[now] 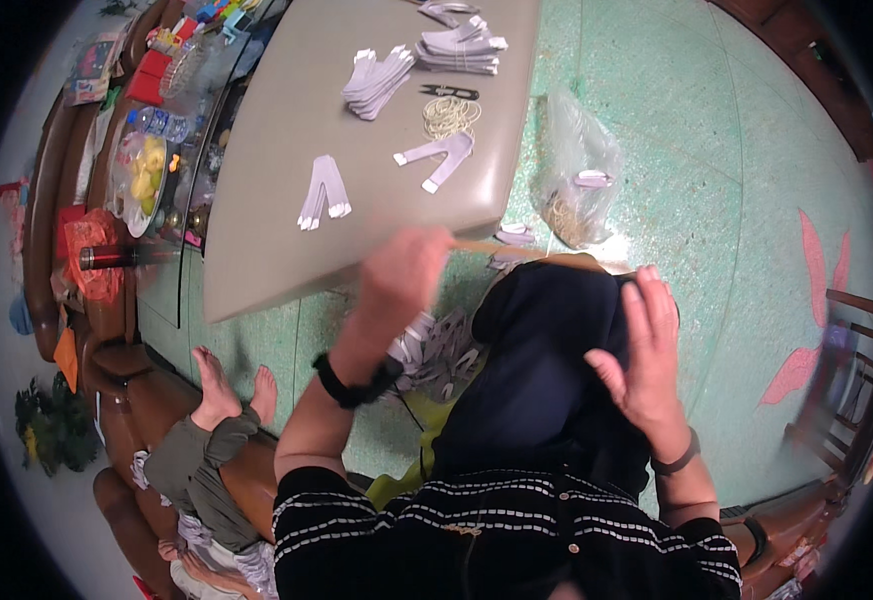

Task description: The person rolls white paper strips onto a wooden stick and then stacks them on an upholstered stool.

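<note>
My left hand (406, 270), blurred by motion, is closed around one end of a thin tan stick (511, 250) in front of the grey padded table's near edge. The stick reaches across my knees toward my right hand (643, 345). That hand is raised with fingers extended and thumb apart, holding nothing; whether its fingertips touch the blurred stick I cannot tell. Two folded lavender fabric strips with white ends lie on the table: one V-shaped strip (444, 159) at the right, and one small set (324, 193) at the left.
On the table (256, 225) are strip bundles (380, 81), black thread snips (449, 91) and rubber bands (450, 116). A clear plastic bag (583, 165) and heaped strips (440, 352) lie on the green floor. Another person's bare feet (215, 390) and a fruit plate (144, 184) are at left.
</note>
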A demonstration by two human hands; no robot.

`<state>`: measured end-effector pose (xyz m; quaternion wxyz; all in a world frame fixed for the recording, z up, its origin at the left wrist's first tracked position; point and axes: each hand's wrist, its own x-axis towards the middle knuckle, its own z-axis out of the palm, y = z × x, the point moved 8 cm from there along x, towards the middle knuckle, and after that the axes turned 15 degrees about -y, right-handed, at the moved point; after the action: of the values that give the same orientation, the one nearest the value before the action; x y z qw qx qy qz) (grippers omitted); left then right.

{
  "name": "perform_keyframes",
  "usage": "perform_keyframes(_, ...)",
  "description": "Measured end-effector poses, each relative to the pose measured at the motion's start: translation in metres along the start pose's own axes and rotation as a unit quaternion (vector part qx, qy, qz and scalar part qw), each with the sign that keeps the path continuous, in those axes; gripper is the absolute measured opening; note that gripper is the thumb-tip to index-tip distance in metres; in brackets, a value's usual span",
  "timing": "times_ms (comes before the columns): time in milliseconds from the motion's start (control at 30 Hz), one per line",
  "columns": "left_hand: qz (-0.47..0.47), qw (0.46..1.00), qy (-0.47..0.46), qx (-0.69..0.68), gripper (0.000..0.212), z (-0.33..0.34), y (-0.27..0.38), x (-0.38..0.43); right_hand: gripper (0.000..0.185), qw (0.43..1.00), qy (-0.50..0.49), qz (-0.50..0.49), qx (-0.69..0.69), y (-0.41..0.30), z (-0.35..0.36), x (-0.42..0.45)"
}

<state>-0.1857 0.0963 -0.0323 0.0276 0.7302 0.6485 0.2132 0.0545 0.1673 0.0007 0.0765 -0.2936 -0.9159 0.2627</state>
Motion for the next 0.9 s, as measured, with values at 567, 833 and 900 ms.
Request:
perform_keyframes(567, -0.028, 0.965, -0.059, -0.254, 0.025, 0.096, 0.053, -0.028, 0.016, 0.965, -0.253, 0.056, -0.025, 0.027, 0.06, 0.007)
perform_keyframes(833, -0.415, 0.872, -0.216, -0.142, 0.024, 0.324, -0.143, -0.174, 0.01, 0.963, -0.055, 0.245, 0.099, 0.11, 0.053, -0.007)
perform_keyframes(900, -0.455, 0.833, -0.297, -0.102, 0.037, 0.359, -0.173, -0.185, 0.009, 0.965, -0.072, 0.244, 0.069, 0.11, 0.057, -0.008)
